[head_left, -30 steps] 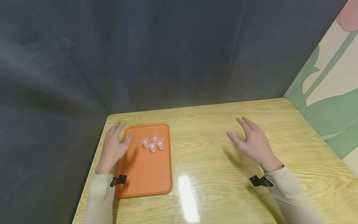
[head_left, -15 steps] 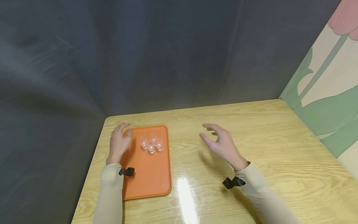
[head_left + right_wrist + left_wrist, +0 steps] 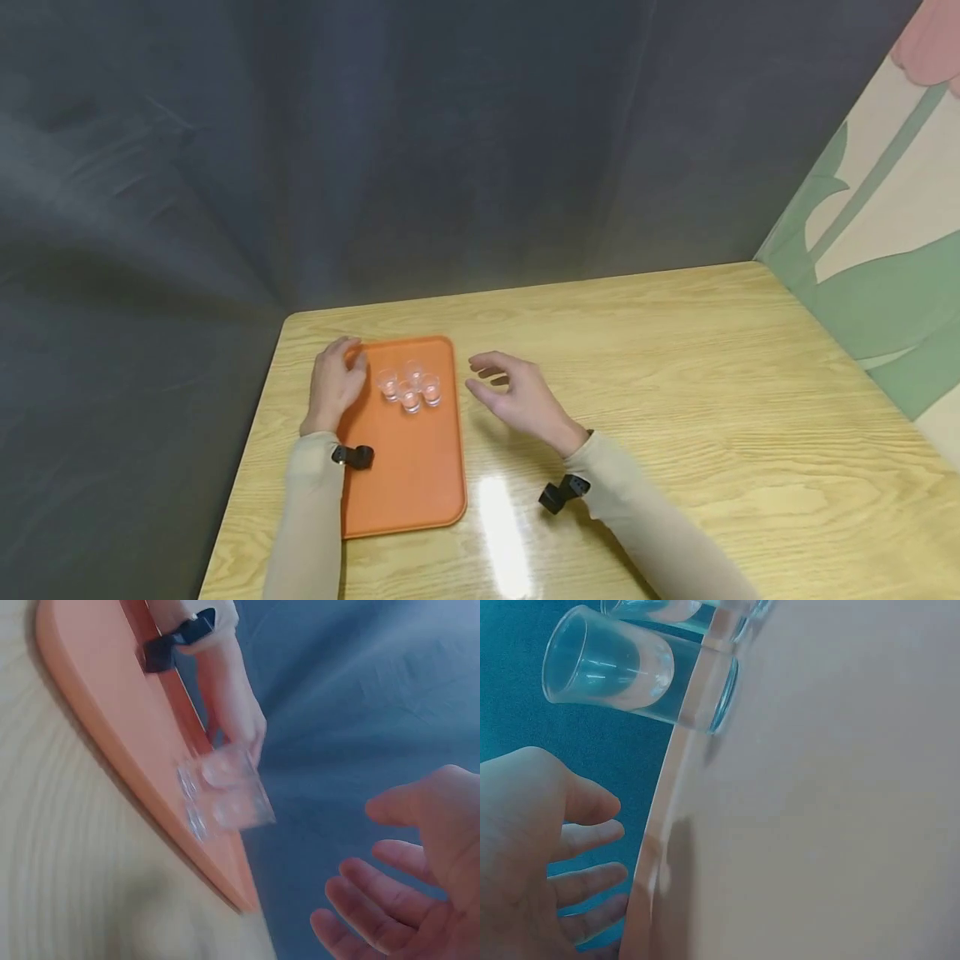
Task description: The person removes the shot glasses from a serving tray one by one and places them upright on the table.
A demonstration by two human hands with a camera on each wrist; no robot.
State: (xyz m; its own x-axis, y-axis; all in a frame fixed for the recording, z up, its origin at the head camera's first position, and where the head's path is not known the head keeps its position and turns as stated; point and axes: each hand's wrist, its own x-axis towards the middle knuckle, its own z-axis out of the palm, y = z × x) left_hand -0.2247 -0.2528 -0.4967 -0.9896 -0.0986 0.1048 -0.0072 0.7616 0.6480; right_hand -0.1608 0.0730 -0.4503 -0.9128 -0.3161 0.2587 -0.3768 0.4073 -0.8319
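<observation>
Several small clear glasses [image 3: 409,395] stand upright in a tight group on the orange tray [image 3: 405,483], toward its far half. My left hand [image 3: 336,387] is over the tray's left edge, fingers loosely bent, holding nothing. One glass [image 3: 634,671] shows large in the left wrist view, apart from that hand. To the right of the tray is my right hand [image 3: 521,402], thumb and fingers parted, with nothing between them. In the right wrist view the glasses [image 3: 232,799] look blurred, and a gap separates them from the fingers. Whether the glasses contain anything is unclear.
The tray lies on the left part of a wood-grain table [image 3: 675,400]. A dark curtain [image 3: 465,167] hangs behind the table and along its left side. On the right is a wall [image 3: 885,250] with a painted flower.
My right hand has swept left across the table to beside the tray, its fingers bending more. The left hand has shifted slightly right, toward the glasses, which stay in place.
</observation>
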